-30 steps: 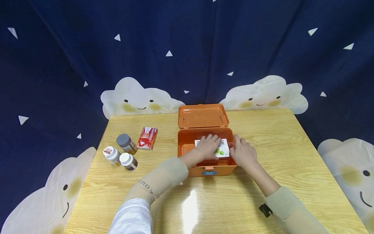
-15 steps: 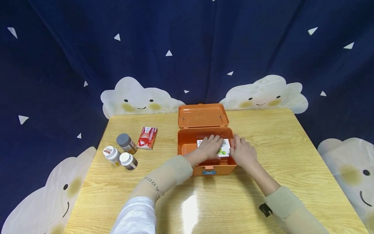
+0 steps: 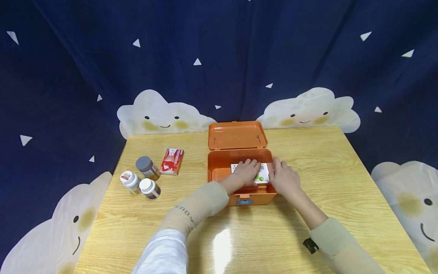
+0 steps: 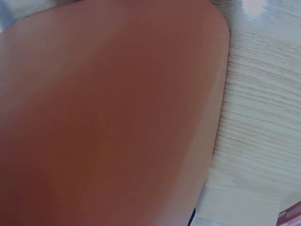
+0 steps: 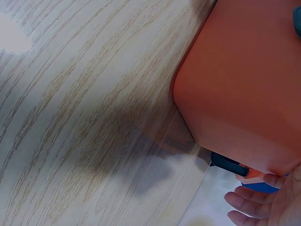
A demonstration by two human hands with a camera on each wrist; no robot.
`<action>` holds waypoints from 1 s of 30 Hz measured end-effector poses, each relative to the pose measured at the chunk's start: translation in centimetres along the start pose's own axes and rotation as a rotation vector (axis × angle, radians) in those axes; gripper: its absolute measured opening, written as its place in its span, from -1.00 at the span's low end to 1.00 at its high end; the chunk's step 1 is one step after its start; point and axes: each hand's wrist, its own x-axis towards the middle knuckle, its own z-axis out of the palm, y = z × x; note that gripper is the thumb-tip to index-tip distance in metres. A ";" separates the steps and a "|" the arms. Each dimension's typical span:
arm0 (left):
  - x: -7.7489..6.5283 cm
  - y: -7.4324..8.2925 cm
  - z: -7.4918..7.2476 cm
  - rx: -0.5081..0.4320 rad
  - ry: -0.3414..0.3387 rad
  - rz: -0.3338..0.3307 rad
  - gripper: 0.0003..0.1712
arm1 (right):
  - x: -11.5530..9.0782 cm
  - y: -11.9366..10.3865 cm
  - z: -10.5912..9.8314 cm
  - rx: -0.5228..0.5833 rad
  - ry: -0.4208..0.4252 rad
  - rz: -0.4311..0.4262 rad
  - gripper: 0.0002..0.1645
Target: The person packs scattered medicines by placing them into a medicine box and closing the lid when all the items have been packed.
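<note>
Lying beneath fingers (image 3: 247,165) of the left hand (image 3: 243,175), whose grip cannot be told, is the white carton (image 3: 263,175); the orange box (image 3: 264,199) is grasped by the right hand (image 3: 285,179).

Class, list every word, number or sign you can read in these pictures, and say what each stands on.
"AQUA": dark letters on the beige fabric sleeve of the left arm.
White cardboard box with green print under the left hand: lettering too small, partly covered.
Flat red-and-white cardboard box: lettering too small.
White bottle with red-marked lid, bottle with grey lid, dark bottle with white lid: any label text too small.
Wrist views: nothing readable.
</note>
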 end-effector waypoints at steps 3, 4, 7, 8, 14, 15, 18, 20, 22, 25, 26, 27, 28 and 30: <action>0.2 -0.1 0.3 -0.001 -0.001 -0.006 -0.05 | 0.0 -0.1 0.0 0.001 0.004 0.001 -0.43; 0.2 -0.1 0.3 -0.002 0.001 -0.007 -0.05 | 0.0 -0.1 0.0 0.002 0.005 0.002 -0.43; 0.3 -0.1 0.5 -0.009 -0.001 -0.008 -0.05 | 0.0 -0.1 0.0 0.003 0.004 0.006 -0.44; 0.4 -0.1 0.6 -0.016 -0.003 -0.009 -0.05 | 0.0 -0.1 0.0 0.004 0.003 0.007 -0.44; 0.5 -0.1 0.7 -0.035 -0.034 -0.018 -0.04 | 0.1 -0.1 0.0 0.001 -0.004 0.011 -0.45; 0.4 0.0 0.7 -0.031 -0.038 -0.019 -0.03 | 0.1 -0.1 0.0 0.001 -0.004 0.012 -0.45; 0.4 0.1 0.7 -0.017 -0.039 -0.020 -0.02 | 0.1 -0.1 0.1 0.000 -0.001 0.014 -0.45; 0.4 0.1 0.8 -0.012 -0.037 -0.017 -0.02 | 0.0 -0.1 0.0 0.001 -0.004 0.018 -0.44; 0.5 0.0 0.9 -0.016 -0.035 -0.016 -0.01 | 0.0 -0.2 0.0 0.003 -0.006 0.020 -0.43; 0.5 0.0 1.1 -0.015 -0.040 -0.016 0.01 | 0.1 -0.2 0.0 0.007 -0.010 0.022 -0.43; 0.5 -0.1 1.1 -0.011 -0.042 -0.016 0.01 | 0.1 -0.2 0.0 0.007 -0.010 0.022 -0.44; 0.5 0.0 1.1 -0.006 -0.043 -0.018 0.01 | 0.1 -0.2 0.0 0.009 -0.010 0.022 -0.44; 0.5 -0.1 1.0 -0.001 -0.045 -0.016 0.02 | 0.1 -0.2 0.0 0.010 -0.010 0.022 -0.43; 0.5 -0.1 1.0 0.009 -0.045 -0.016 0.02 | 0.1 -0.2 0.0 0.013 -0.011 0.022 -0.43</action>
